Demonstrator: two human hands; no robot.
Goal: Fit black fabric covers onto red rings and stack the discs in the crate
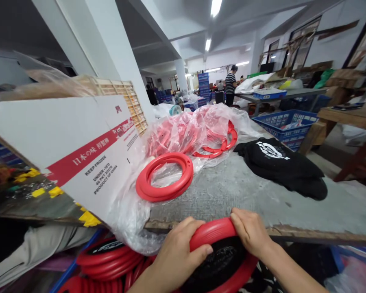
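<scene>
Both of my hands grip one red plastic ring (212, 232) that has black fabric (219, 260) stretched inside it, held below the table's front edge. My left hand (178, 254) wraps its fingers over the ring's left side, thumb on the rim. On the ring's upper right my right hand (251, 232) presses down with its fingers curled. A loose red ring (164, 177) lies flat on the grey table (240, 195) just beyond my hands.
A clear plastic bag of red rings (198, 132) sits behind the loose ring. Black fabric pieces (285, 167) lie at the right. A white carton (79, 150) stands at the left. Finished red rings (110, 256) are stacked below left. A person stands far back.
</scene>
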